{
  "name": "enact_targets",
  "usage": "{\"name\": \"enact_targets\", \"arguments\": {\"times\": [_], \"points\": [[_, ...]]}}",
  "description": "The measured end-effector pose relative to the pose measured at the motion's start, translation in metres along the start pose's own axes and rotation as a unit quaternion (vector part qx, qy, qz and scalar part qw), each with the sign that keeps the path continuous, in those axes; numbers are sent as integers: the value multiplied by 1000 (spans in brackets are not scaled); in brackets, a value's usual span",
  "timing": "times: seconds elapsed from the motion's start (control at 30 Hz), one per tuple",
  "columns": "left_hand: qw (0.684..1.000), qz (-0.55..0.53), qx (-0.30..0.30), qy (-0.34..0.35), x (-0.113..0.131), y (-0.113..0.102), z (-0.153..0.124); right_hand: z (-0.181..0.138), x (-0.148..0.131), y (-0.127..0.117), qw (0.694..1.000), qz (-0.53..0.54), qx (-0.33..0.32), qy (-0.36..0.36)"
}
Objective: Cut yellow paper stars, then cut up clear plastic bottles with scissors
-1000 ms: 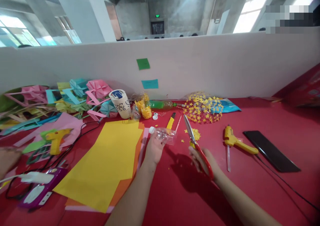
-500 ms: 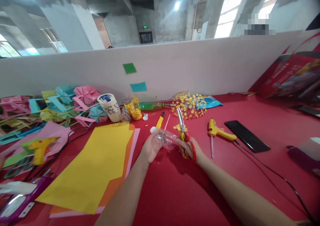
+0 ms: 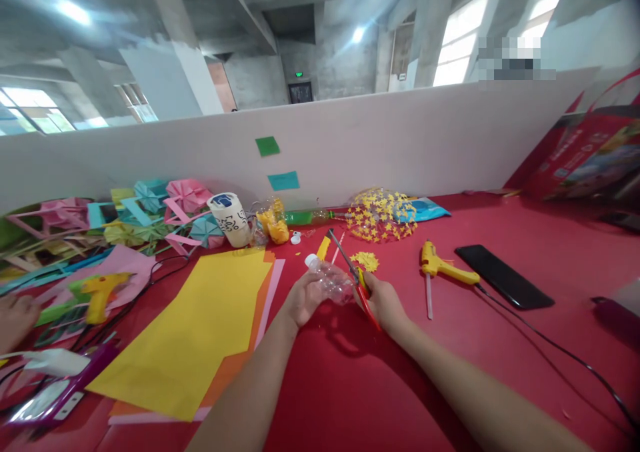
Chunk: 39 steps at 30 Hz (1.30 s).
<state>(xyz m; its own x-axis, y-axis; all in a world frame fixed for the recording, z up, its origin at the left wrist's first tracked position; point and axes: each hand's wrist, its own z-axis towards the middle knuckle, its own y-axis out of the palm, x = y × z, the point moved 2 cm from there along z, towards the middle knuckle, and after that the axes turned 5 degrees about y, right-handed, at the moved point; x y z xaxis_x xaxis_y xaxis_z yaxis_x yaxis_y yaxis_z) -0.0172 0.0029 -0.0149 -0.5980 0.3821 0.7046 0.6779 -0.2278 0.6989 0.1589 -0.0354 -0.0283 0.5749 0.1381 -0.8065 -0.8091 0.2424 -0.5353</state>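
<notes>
My left hand (image 3: 304,299) is closed around a small clear plastic bottle (image 3: 331,280) with a white cap, held just above the red table (image 3: 450,345). My right hand (image 3: 383,303) grips red-handled scissors (image 3: 353,277); their blades point up and to the left and touch the bottle's side. A yellow utility knife (image 3: 324,247) lies just behind the bottle, and a heap of yellow paper stars (image 3: 365,261) lies to its right.
Yellow and orange paper sheets (image 3: 195,332) lie at left. Two yellow glue guns (image 3: 443,269) (image 3: 100,291), a black phone (image 3: 503,284), a paper cup (image 3: 230,219), folded paper shapes (image 3: 150,212), a star-covered ball (image 3: 383,213). Another person's hand (image 3: 15,319) at far left. White partition (image 3: 400,139) behind.
My right hand brought the scissors leftward from apart to against the bottle, blades tilting left. The view shifted a little.
</notes>
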Motion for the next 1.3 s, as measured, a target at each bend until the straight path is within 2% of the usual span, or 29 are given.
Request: {"name": "enact_targets", "arguments": {"times": [0.2, 0.47, 0.63, 0.8, 0.93, 1.17, 1.3], "points": [[1000, -29, 0, -2, -1, 2, -1, -2, -1, -1, 999, -35, 10, -11], [999, 17, -31, -8, -1, 3, -5, -4, -4, -7, 999, -51, 8, -12], [1000, -9, 0, -19, -4, 1, -2, -6, -1, -5, 999, -50, 5, 6], [1000, -8, 12, 15, -4, 1, -1, -7, -1, -7, 998, -61, -11, 3], [999, 5, 38, 18, -3, 0, -1, -6, -2, -11, 997, -72, -20, -14], [998, 3, 31, 60, 10, 12, 1, 1, -24, -18, 998, -63, -18, -20], [997, -29, 29, 59, 19, 19, -1, 3, -38, -16, 998, 16, -68, 3]]}}
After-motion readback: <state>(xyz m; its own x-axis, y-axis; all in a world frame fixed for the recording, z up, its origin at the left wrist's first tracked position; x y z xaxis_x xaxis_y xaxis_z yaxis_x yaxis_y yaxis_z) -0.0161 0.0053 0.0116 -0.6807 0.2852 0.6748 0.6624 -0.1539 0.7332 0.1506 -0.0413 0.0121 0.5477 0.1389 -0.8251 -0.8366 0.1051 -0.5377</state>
